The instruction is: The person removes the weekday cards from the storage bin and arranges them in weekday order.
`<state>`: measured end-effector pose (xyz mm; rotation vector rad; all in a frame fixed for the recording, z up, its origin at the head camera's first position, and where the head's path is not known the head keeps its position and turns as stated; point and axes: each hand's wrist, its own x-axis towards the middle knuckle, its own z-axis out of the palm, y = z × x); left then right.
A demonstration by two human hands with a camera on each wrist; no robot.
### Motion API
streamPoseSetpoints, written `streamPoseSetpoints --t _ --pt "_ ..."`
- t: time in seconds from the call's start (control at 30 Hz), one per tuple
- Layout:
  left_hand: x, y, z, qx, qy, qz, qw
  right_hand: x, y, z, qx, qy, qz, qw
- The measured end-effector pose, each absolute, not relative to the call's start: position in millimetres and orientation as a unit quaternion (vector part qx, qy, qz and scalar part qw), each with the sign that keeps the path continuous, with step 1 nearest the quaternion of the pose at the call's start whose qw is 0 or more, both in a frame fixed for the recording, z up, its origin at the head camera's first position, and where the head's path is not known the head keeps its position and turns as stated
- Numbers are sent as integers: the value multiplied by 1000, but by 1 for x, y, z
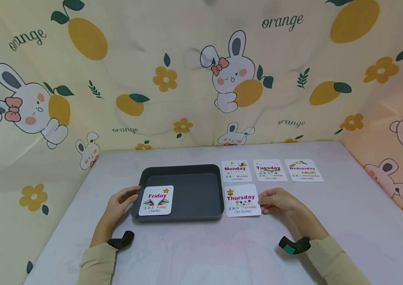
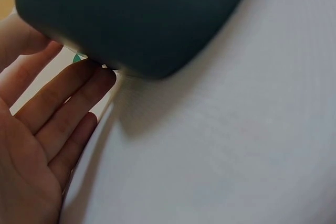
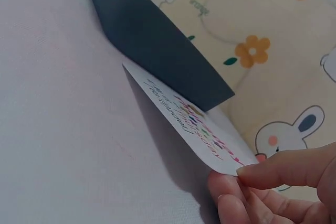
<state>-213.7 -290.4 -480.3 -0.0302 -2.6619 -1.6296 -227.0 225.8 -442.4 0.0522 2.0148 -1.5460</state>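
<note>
My right hand (image 1: 276,201) pinches the right edge of the white Thursday card (image 1: 241,200) between thumb and fingers. In the right wrist view, the card (image 3: 186,121) slants up from the table at its held corner and casts a shadow beneath. My left hand (image 1: 117,206) rests against the left side of the dark grey tray (image 1: 197,196), fingers fairly straight with their tips at its wall. A Friday card (image 1: 156,200) lies inside the tray at the left. From the left wrist view, the tray (image 2: 131,19) hides part of the fingers (image 2: 71,111).
Behind the Thursday card, the Monday (image 1: 236,171), Tuesday (image 1: 270,170) and Wednesday cards (image 1: 303,170) lie in a row on the white table (image 1: 205,253). A cloth backdrop (image 1: 187,51) printed with rabbits and oranges hangs behind the table.
</note>
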Motion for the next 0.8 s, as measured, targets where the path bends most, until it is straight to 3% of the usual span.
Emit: streamPoseSetpoints --t 0.8 --pt "-215 -290 -482 -13 -858 -514 15 -222 228 -433 5 819 -517 250"
